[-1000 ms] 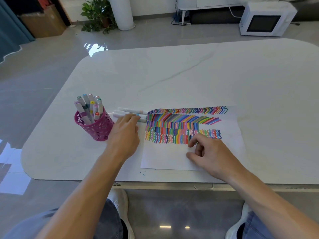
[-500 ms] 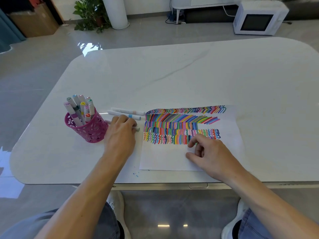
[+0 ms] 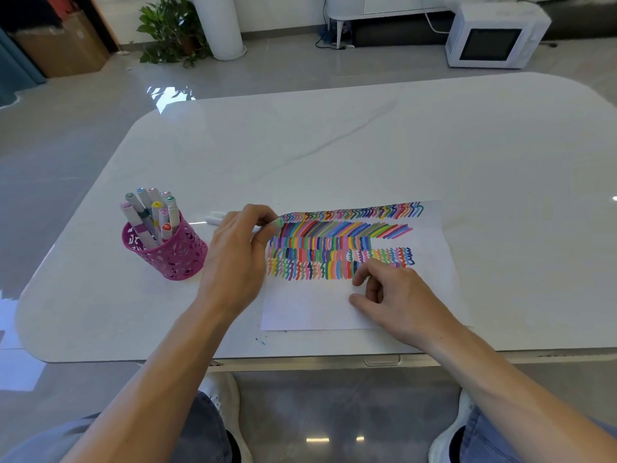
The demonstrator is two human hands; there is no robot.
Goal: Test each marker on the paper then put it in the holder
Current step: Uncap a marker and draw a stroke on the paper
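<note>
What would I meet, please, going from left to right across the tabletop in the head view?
Pink marker holder → loose white markers lying flat → left hand → green-capped marker in its grip → right hand, resting on the colour-striped paper.

A white marble-look table (image 3: pixel 334 145) with rounded corners stands on a glossy grey tiled floor (image 3: pixel 83 128) mirroring bright light — beyond it sit a white microwave oven (image 3: pixel 494 38), a leafy green potted plant (image 3: pixel 170 31), a white cylindrical column (image 3: pixel 220 25) and a brown cardboard box (image 3: pixel 63 45).
</note>
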